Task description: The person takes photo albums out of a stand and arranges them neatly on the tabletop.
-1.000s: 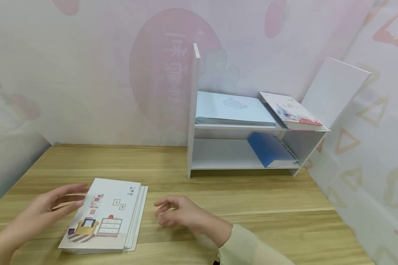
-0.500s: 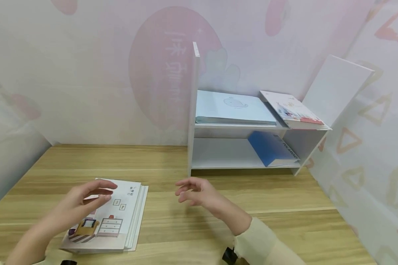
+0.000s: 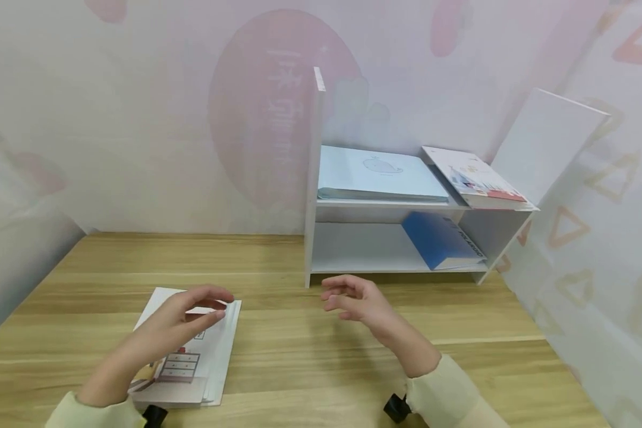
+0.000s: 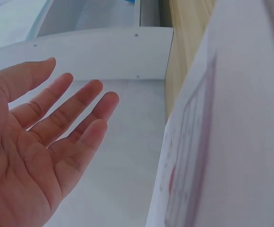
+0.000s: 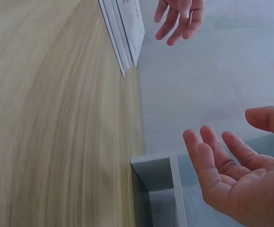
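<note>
- White album [image 3: 203,364] is lying nearer L edge of worktop [image 3: 283,356] than R edge, long axis pointing approx. to back edge.
- Your L hand [image 3: 182,314] is hovering above it, so nearer, fingers loosely bent, gripping nothing.
- Your R hand [image 3: 362,302] is hanging nr front-L corner of shelf [image 3: 353,246], fingers loosely bent too, w/o any obj.; album is lying to its left.

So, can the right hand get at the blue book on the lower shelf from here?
Probably yes: the right hand holds nothing, and the lower shelf looks open at the front, with nothing seen between hand and blue book.
</note>
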### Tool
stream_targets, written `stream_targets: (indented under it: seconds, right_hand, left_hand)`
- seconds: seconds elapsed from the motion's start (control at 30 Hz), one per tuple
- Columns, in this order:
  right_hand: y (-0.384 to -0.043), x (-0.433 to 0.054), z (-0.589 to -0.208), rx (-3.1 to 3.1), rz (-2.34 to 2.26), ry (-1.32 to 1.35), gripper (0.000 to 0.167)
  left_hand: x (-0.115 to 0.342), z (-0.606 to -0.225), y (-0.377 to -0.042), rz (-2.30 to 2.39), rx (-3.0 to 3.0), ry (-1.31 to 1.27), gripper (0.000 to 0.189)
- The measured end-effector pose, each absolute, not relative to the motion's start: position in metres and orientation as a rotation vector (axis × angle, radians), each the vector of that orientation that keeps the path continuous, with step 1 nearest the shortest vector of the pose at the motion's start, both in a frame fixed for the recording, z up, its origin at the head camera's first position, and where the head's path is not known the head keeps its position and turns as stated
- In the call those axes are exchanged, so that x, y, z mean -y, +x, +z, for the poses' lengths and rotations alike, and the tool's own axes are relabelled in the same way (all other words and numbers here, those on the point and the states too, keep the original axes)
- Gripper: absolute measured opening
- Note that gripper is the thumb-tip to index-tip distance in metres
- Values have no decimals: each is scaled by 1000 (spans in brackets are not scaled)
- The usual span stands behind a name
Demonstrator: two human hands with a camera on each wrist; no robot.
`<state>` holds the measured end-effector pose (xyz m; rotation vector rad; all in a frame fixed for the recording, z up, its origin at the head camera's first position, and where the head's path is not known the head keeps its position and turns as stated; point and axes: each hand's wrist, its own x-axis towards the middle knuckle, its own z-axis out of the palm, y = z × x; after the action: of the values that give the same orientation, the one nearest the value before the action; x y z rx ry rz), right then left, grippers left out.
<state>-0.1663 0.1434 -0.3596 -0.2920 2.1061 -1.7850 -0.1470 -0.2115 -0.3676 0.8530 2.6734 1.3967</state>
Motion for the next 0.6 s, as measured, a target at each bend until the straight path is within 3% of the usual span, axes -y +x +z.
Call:
stream_targets:
  seconds: [0.6]
  right_hand:
    - [-169,-197,-355,-2226,-1883,-225,46]
  left_hand:
    - [136,-372,-170,1414,-2486,938,29]
